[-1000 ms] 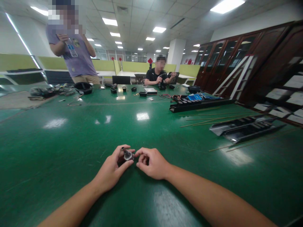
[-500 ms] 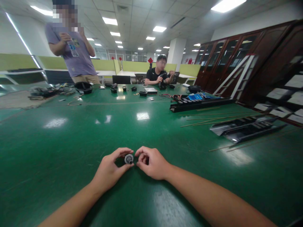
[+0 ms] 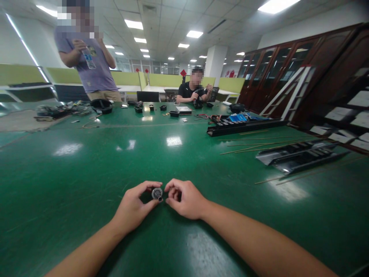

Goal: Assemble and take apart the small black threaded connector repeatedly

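Near the front of the table I see my left hand (image 3: pixel 134 204), its thumb and index finger curved round a small metal part (image 3: pixel 157 193). The part has a round, grey disc-like body and a narrow stem, which points toward me and slightly to the right. It sits between those two fingertips; the other fingers are mostly hidden. Just to its right is my right hand (image 3: pixel 187 200), with nothing visible in it. The thumb and index finger there are apart and point at the part, and the remaining fingers are curled. A small gap separates the two hands.
The green table (image 3: pixel 121 157) reflects the ceiling lights. Black metal channels (image 3: pixel 302 157) and thin rods (image 3: pixel 245 150) lie on the right. Small black boxes (image 3: pixel 174 114) stand at the far side, before a seated person (image 3: pixel 188 92). Another person (image 3: pixel 96 69) stands with a bottle (image 3: pixel 90 59).
The metal part has tilted: its stem pointed up and left, then swung toward me and now slightly right. My left hand shifted a little; my right hand stayed nearly still.
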`<state>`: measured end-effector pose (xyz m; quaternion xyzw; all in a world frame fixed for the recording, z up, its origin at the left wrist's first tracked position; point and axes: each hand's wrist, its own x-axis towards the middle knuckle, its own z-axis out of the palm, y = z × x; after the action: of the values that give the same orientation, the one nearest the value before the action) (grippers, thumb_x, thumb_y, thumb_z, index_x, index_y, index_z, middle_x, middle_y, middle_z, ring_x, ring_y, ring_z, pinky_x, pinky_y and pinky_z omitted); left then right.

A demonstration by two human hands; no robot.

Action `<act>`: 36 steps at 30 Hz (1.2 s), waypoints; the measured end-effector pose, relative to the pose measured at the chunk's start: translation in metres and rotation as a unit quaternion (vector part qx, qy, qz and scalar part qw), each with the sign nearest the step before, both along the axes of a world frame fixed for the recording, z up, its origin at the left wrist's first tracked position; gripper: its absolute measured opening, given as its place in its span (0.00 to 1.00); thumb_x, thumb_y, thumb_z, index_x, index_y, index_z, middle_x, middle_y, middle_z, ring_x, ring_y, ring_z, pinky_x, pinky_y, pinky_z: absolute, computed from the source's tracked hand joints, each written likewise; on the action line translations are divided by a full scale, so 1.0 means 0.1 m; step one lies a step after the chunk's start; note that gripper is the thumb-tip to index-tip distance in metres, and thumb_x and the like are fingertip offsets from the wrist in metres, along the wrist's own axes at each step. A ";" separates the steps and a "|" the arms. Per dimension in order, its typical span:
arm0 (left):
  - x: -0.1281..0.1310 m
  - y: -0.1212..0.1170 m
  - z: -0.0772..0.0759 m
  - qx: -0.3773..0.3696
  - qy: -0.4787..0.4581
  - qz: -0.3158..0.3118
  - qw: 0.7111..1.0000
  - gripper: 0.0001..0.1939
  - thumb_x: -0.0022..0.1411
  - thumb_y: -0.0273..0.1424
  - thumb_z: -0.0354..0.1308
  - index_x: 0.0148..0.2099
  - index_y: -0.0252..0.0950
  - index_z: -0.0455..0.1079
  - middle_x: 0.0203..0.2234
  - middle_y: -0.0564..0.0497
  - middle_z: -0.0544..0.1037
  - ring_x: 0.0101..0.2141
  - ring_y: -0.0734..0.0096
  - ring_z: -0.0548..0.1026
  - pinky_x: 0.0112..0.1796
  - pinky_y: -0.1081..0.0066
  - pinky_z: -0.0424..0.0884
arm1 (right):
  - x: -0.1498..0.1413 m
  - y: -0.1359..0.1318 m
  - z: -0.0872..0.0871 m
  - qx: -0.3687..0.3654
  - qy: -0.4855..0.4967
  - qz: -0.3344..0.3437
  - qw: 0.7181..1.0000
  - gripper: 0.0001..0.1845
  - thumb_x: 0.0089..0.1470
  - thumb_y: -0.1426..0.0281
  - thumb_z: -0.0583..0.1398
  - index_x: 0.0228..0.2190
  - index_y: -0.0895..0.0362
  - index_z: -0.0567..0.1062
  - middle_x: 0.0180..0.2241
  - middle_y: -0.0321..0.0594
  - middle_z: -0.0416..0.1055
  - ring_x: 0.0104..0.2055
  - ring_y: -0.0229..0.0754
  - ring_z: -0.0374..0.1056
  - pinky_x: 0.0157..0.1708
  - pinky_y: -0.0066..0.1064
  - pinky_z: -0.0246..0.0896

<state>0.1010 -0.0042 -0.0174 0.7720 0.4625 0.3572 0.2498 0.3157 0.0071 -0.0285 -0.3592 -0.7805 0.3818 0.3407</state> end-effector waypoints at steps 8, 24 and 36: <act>0.00 -0.01 0.00 -0.017 -0.017 -0.009 1.000 0.14 0.57 0.35 0.65 0.46 0.40 0.72 0.45 0.50 0.79 0.43 0.66 0.78 0.47 0.66 0.74 | 0.00 0.01 -0.02 0.002 0.003 0.001 1.000 0.12 0.49 0.76 0.61 0.38 0.56 0.70 0.26 0.32 0.71 0.24 0.34 0.66 0.28 0.24 0.62; 0.00 -0.01 0.01 -0.038 -0.012 -0.013 0.999 0.15 0.58 0.35 0.65 0.48 0.41 0.72 0.44 0.52 0.79 0.44 0.66 0.77 0.47 0.67 0.72 | 0.00 0.01 -0.02 -0.003 0.004 0.003 1.000 0.12 0.50 0.75 0.61 0.39 0.56 0.70 0.26 0.32 0.71 0.24 0.34 0.67 0.27 0.24 0.62; 0.02 -0.02 0.07 0.027 0.022 -0.038 0.999 0.14 0.61 0.36 0.64 0.49 0.43 0.73 0.41 0.52 0.78 0.42 0.67 0.76 0.45 0.69 0.70 | 0.00 -0.02 0.02 0.029 0.010 -0.030 0.999 0.17 0.49 0.74 0.62 0.43 0.55 0.70 0.28 0.32 0.71 0.25 0.34 0.66 0.28 0.24 0.62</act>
<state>0.1033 -0.0065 -0.0106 0.8030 0.4288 0.3426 0.2321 0.3158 0.0056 -0.0269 -0.3686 -0.7763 0.3527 0.3703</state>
